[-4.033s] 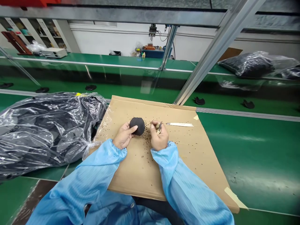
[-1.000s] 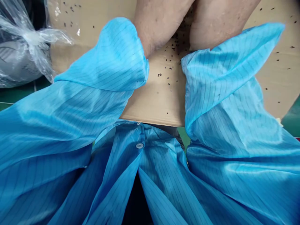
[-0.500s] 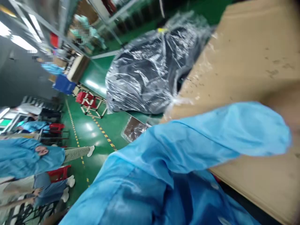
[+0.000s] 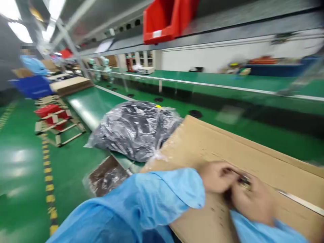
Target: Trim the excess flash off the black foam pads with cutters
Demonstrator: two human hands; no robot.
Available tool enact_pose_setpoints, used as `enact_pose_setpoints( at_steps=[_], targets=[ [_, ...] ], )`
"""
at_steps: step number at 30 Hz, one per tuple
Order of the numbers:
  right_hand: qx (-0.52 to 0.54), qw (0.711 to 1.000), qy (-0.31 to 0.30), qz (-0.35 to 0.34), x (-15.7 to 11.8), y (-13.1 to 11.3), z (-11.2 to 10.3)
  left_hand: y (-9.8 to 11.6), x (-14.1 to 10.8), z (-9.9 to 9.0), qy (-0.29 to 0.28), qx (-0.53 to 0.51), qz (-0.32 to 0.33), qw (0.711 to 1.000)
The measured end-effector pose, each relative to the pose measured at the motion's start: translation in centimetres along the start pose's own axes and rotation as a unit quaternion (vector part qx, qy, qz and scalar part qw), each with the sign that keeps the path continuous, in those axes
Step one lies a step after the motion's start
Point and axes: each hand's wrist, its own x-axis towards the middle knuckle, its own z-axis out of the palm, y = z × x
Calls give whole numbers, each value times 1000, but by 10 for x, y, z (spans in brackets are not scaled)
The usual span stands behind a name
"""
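My left hand (image 4: 218,176) and my right hand (image 4: 254,199) meet above a sheet of brown cardboard (image 4: 217,141). Both are closed, with fingertips pinched together. A small dark, shiny piece (image 4: 244,181) shows at the fingers of my right hand; blur hides what kind it is. The left fingers touch or nearly touch it, and what they pinch is hidden. To the right of my hands a thin, pale metal strip (image 4: 301,201) lies on the cardboard.
A clear plastic bag of dark items (image 4: 134,130) lies beyond the cardboard on the green bench (image 4: 86,104). Below the bench edge sits an open carton (image 4: 107,175) with plastic. A red bin (image 4: 162,22) hangs overhead. A trolley frame (image 4: 59,125) stands on the floor, left.
The view has swung from sideways to nearly level and turned toward the bench. Both hands now show, pinched close together; before, only the left sleeve and a blurred hand edge were visible.
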Motion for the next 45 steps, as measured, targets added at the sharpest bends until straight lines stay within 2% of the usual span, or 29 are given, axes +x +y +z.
enact_pose_setpoints(
  at_steps=[2, 3, 6, 10, 13, 26, 45],
  targets=[
    [-16, 1000, -19, -12, -10, 0, -12, 1, -8, 5, 36, -21, -2, 999],
    [-5, 1000, -25, -11, -14, -3, -14, 3, -12, 5, 34, -25, 9, 999],
    [-2, 1000, -26, -13, -19, -7, -10, 8, -16, -1, 34, -33, 12, 999],
    [-56, 997, -46, -19, -17, 5, -5, -3, -8, -3, 63, -24, -24, 997],
    [-95, 994, -62, -6, -19, 6, -5, -8, -9, -3, 75, -22, -45, 996],
    [-64, 996, -57, 7, -18, 1, -7, -4, -9, -2, 73, -20, -32, 997],
    [-34, 999, -28, -24, -17, 1, -11, -3, -5, 1, 68, -42, -38, 996]
  ],
)
